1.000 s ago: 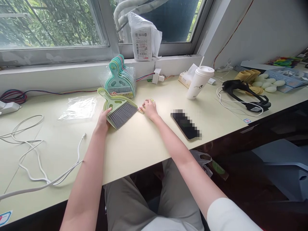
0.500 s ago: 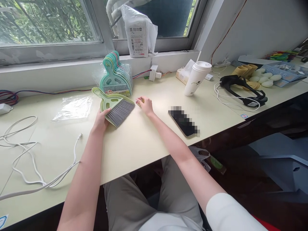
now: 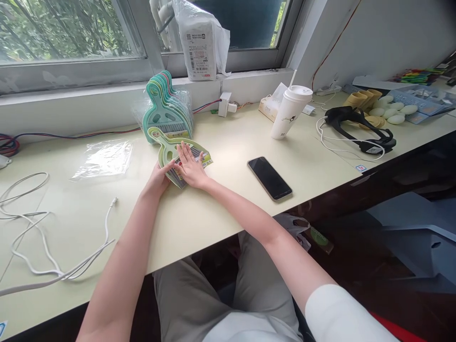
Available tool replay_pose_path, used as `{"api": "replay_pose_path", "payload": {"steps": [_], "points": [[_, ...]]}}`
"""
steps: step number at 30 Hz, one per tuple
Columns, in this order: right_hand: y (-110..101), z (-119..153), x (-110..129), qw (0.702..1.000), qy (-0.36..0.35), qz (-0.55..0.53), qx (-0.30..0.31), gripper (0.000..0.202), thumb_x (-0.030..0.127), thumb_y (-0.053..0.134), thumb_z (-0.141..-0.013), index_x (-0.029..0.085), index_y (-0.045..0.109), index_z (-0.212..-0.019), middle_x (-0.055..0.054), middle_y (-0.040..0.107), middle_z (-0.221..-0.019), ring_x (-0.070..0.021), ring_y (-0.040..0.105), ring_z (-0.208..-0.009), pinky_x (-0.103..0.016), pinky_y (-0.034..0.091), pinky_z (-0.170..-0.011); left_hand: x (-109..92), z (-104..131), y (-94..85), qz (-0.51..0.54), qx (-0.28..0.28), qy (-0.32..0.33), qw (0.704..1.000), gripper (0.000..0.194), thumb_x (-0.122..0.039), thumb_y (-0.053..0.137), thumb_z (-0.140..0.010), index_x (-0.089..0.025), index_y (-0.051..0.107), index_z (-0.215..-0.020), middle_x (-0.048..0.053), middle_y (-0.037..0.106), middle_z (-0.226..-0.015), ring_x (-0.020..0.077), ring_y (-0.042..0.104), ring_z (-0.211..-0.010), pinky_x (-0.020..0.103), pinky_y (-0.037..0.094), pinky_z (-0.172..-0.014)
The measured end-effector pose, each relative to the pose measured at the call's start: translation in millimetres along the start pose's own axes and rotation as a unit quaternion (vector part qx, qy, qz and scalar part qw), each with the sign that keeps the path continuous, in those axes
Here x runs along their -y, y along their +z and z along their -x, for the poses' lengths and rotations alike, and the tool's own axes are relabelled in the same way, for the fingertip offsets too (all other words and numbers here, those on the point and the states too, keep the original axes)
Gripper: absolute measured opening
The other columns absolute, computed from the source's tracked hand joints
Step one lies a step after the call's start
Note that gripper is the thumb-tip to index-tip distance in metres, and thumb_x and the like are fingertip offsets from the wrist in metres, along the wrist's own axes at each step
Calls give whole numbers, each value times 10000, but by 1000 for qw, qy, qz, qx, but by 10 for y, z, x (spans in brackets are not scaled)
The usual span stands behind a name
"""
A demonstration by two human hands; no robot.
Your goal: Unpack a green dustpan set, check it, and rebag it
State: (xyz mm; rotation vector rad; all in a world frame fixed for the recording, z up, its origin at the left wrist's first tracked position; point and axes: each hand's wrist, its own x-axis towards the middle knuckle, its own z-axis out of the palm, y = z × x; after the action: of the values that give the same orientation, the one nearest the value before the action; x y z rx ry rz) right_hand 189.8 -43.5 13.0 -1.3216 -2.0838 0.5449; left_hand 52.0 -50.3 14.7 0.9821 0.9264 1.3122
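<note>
Where right hand [image 3: 190, 166] lies, brush bristles [image 3: 178, 175] mostly hidden

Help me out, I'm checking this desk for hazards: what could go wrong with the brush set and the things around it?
1. The right hand lies flat on the green brush and dustpan, the left hand at its edge; a hard push could slide it into the stack of packaged sets just behind.
2. The lidded cup looks tilted and may tip toward the phone.
</note>
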Motion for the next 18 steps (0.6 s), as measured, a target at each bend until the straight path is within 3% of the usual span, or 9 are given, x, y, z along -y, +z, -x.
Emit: {"api": "replay_pose_path", "payload": {"steps": [6,10,13,18], "points": [[6,-92,-53,995,38,-89,-10,648,349,246,-1030,300,-51,-1604,0,-6,-1699,-201,-14,-1586,-656,-86,-1207,-21,18,4,-7,25,2,1000,690,-122,848,-639,-206,594,-1275,130,698,-1177,332,667,-1131,407,587,-922],[-34,-94,-45,994,35,-101,-24,652,261,255,-1001,250,37,-1616,-23,70,-1701,-209,14,-1587,-631,-48,-1229,-47,0,-22,-4,8,2,1000,725,-40,804,-605,-198,593,-1280,119,699,-1190,331,655,-1157,398,584,-948],[-108,-59,-27,994,38,-60,-80,673,202,304,-971,254,100,-1610,-31,97,-1700,-207,1,-1587,-616,-52,-1235,-83,-4,-53,12,-3,12,1000,697,-31,774,-621,-188,596,-1277,115,699,-1195,322,648,-1172,412,576,-978],[-173,-47,-65,965,168,-118,-164,809,333,502,-956,154,48,-1601,-158,44,-1693,-271,-1,-1585,-556,145,-1262,-144,16,-99,42,-38,29,998,610,-51,742,-671,-201,622,-1249,100,727,-1103,321,651,-1171,444,567,-1006]]}}
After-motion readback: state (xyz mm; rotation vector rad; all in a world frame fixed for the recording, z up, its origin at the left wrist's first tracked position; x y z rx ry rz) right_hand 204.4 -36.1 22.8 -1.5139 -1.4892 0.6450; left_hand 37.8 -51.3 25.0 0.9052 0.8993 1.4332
